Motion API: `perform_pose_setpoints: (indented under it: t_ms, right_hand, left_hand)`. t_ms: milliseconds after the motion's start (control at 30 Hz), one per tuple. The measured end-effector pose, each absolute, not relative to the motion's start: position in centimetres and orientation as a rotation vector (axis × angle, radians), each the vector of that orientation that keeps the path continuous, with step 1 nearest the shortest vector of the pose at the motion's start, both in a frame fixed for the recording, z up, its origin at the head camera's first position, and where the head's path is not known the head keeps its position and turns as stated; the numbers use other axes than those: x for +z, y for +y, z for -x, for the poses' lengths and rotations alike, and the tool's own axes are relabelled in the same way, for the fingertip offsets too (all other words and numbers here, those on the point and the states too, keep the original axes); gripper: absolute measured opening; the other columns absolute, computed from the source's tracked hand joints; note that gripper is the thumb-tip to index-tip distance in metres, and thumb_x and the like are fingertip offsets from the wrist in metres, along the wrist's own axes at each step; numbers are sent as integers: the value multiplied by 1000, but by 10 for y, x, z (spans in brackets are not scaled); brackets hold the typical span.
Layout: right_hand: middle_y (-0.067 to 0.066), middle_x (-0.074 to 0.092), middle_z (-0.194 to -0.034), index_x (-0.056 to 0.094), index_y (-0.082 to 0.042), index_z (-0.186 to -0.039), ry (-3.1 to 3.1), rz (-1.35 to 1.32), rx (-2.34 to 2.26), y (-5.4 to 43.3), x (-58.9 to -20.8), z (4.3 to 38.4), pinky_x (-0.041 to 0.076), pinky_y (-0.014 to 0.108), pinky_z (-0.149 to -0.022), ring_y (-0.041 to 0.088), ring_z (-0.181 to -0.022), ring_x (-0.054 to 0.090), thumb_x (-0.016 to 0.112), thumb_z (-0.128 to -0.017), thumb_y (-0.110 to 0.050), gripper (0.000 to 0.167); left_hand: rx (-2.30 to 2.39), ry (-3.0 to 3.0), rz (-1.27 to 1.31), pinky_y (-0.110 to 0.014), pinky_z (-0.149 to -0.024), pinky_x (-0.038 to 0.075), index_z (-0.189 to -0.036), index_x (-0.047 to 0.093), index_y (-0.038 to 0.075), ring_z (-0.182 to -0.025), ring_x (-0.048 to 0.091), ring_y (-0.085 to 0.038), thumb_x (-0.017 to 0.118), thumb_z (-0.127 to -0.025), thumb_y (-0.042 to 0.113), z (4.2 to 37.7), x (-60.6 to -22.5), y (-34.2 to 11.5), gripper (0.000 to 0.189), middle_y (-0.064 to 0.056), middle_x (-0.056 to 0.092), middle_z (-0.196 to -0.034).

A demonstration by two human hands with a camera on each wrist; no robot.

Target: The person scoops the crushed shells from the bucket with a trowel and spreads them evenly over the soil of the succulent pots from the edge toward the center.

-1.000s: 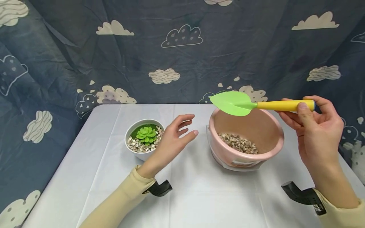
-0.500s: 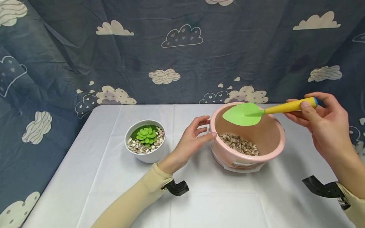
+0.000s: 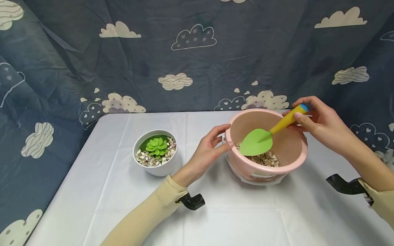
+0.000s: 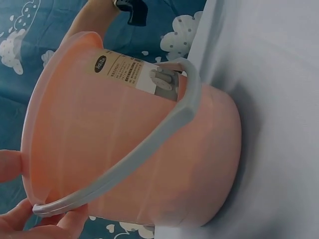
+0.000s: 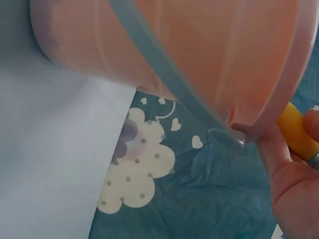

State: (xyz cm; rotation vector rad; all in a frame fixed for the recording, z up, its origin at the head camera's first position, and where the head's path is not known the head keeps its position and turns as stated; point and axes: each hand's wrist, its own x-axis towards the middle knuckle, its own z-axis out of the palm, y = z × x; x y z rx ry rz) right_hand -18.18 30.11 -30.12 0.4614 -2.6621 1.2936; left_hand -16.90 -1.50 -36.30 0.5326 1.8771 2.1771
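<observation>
My right hand [image 3: 321, 124] grips the yellow handle of a trowel [image 3: 255, 141] with a green blade. The trowel slants down into a pink bucket [image 3: 292, 165], its blade over a layer of small brown-grey bits [image 3: 267, 159] like gravel or shell pieces. Part of this layer is hidden behind the blade. On the bucket's left side, my left hand [image 3: 206, 153] holds the rim, thumb towards the front and fingers beside the pivot of the grey bail handle [image 4: 149, 142]. The right wrist view shows the trowel's yellow handle [image 5: 296, 130] just beyond the rim.
Left of the bucket stands a white pot [image 3: 164, 167] with a green succulent [image 3: 157, 147] and pale pebbles. A white cloth [image 3: 234, 218] covers the table. Behind it hangs a dark blue curtain [image 3: 246, 61] with cloud prints.
My left hand has moved right from beside the pot to the bucket's rim. The trowel has gone from level above the bucket to tilted down inside it, as my right hand moved left.
</observation>
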Motion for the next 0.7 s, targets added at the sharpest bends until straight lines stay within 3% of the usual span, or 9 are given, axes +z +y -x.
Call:
perform_pose_setpoints:
  t_ms: [267,500,700]
  right_hand:
    - [8,56,-120,47,-7,-130,-2740,-639,1140,292,-293,192,51,11,-75,-3,-94,62,57,-97,-1,35]
    - [5,58,-119,50,-11,-129,-2772,-745,1019,287,-289,201,49,8,-76,0,-95,61,58,-95,3,38]
    - [5,55,-118,49,-6,-127,-2768,-809,1186,282,-295,204,52,15,-79,4,-101,62,57,-93,10,39]
  left_hand:
    - [2162,1865,-580,-32,-99,46,-145,46,10,-134,43,-30,70,-87,5,170,-363,-17,62,5,43,-147]
    - [2140,1844,-603,-30,-96,47,-147,44,7,-133,42,-34,67,-90,2,170,-359,-18,62,5,41,-150]
    - [2138,1850,-590,-29,-95,47,-147,45,8,-133,43,-33,68,-89,3,171,-360,-18,62,6,42,-150]
